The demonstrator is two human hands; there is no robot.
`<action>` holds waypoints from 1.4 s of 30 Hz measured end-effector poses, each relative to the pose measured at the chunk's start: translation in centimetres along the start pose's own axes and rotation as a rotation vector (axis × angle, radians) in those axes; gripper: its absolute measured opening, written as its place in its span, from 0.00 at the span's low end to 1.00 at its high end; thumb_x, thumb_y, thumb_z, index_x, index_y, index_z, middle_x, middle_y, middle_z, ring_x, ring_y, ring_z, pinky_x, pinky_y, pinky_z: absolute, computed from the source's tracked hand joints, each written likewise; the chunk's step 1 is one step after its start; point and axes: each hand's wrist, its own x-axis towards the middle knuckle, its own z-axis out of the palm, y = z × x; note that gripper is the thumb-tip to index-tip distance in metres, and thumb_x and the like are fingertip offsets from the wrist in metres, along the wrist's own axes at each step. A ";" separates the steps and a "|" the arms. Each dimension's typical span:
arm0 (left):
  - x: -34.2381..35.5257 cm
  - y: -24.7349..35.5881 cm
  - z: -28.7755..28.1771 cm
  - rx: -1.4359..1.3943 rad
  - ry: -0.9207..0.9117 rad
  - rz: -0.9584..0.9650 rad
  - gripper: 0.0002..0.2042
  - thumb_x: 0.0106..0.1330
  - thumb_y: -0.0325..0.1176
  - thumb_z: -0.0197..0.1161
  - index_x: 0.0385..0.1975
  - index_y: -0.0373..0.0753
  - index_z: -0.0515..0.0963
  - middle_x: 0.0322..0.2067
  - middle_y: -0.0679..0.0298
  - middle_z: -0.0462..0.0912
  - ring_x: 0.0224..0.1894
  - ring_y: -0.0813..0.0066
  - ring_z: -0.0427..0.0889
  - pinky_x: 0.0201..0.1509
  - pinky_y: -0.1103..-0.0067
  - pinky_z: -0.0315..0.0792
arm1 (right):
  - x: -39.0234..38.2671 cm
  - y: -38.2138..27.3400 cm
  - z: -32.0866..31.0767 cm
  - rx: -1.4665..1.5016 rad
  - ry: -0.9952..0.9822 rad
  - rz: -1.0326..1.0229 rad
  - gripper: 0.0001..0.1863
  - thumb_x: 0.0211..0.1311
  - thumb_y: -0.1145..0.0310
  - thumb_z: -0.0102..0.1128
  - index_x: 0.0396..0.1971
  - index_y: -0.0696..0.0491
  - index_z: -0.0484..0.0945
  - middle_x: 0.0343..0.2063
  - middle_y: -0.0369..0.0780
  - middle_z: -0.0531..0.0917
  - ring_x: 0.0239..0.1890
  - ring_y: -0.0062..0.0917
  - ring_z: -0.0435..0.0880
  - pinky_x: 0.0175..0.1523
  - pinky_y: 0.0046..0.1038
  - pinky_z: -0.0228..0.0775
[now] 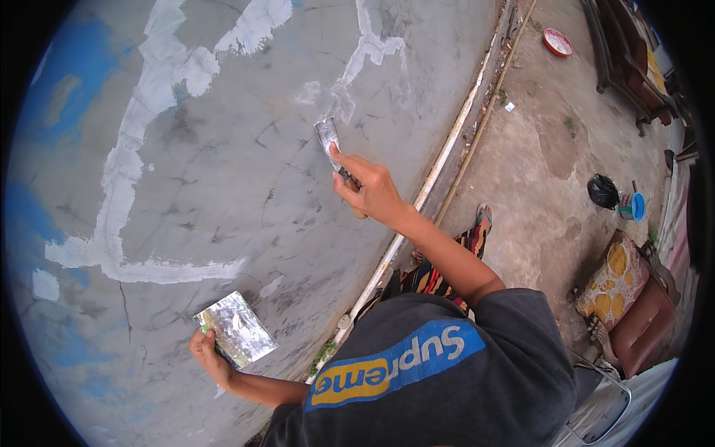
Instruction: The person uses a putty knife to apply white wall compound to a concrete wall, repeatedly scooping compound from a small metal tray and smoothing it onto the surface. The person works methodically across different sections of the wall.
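Note:
My right hand grips the wooden handle of a putty knife, forefinger stretched along it. Its metal blade is pressed flat on the grey cracked wall, just below a white patch of filler. My left hand holds a small rectangular metal plate by its lower corner, close to the wall; the plate is smeared with white filler. Broad white filler strips run across the wall to the left.
A white pipe runs along the foot of the wall. On the dirt ground stand a red bowl, a black bag and a small blue pot. A brown chair with a patterned cushion stands at the right.

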 end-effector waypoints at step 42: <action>-10.3 2.0 27.0 -0.798 -0.511 -0.631 0.18 0.74 0.37 0.51 0.56 0.30 0.72 0.43 0.59 0.82 0.40 0.77 0.85 0.44 0.80 0.79 | -0.5 -7.0 -21.1 0.556 -1.065 0.972 0.15 0.75 0.61 0.51 0.32 0.56 0.77 0.17 0.31 0.74 0.12 0.12 0.69 0.18 0.16 0.58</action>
